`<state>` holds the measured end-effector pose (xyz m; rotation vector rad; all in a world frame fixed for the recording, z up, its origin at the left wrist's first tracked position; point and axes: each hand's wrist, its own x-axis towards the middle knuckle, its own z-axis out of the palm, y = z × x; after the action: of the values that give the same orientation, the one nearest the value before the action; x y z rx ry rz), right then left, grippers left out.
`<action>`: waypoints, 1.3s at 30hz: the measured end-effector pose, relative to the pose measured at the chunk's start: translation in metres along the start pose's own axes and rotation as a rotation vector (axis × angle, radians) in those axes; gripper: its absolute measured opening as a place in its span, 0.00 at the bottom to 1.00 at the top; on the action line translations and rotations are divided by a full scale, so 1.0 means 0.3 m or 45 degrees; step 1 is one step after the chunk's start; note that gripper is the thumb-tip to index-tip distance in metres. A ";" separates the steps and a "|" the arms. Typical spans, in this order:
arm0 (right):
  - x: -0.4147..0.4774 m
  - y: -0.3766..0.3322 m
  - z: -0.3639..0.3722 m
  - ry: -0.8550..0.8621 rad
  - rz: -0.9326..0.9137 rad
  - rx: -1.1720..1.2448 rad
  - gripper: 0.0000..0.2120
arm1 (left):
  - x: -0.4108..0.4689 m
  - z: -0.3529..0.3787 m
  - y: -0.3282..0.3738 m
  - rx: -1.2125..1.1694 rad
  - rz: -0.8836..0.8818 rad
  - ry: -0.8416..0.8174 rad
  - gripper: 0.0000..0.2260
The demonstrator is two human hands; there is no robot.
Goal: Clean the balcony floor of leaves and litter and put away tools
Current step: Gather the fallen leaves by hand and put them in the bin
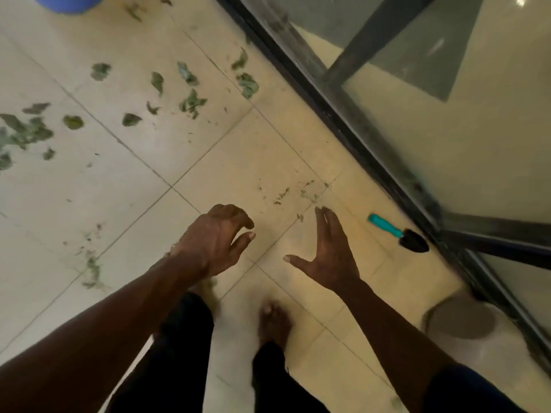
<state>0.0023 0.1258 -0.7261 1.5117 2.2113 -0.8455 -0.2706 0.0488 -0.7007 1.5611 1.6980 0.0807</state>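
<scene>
Green leaves lie scattered over the pale tiled floor, thickest at the far left. Small crumbs of leaf litter lie just beyond my hands. A small garden trowel with a teal handle and black blade rests on the floor by the door track, to the right of my right hand. My left hand hovers over the floor, fingers curled and apart, holding nothing. My right hand is spread flat and open, also holding nothing. My bare feet stand below them.
A dark sliding-door frame with glass panels runs diagonally along the right. A blue tub sits at the top left edge. A round grey object sits on the floor near the door at the lower right.
</scene>
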 end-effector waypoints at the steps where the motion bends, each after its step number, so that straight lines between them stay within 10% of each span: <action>1: 0.044 0.036 0.044 0.035 -0.021 -0.053 0.64 | 0.038 0.026 -0.035 0.035 0.064 0.018 0.17; 13: 0.529 0.177 0.415 0.666 0.273 0.030 0.47 | 0.501 0.264 -0.409 0.057 0.274 0.480 0.18; 19: 0.748 -0.358 0.440 0.423 -0.196 0.065 0.44 | 0.558 0.154 -0.450 -0.094 0.122 0.682 0.18; 23: 0.804 -0.305 0.309 0.479 -0.647 -0.140 0.44 | 0.565 0.038 -0.495 -0.036 0.120 0.724 0.20; 30: 0.581 -0.042 0.435 0.383 -0.455 -0.371 0.55 | 0.457 0.073 -0.597 -0.152 -0.138 0.805 0.20; 39: 1.041 -0.512 0.300 0.385 -0.616 -0.254 0.42 | 0.324 0.230 -0.659 -0.108 -0.318 0.901 0.22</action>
<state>-0.2637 0.2552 -0.9303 1.0820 2.8515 -0.5180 -0.3806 0.0546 -0.9035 1.3188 2.3804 0.6285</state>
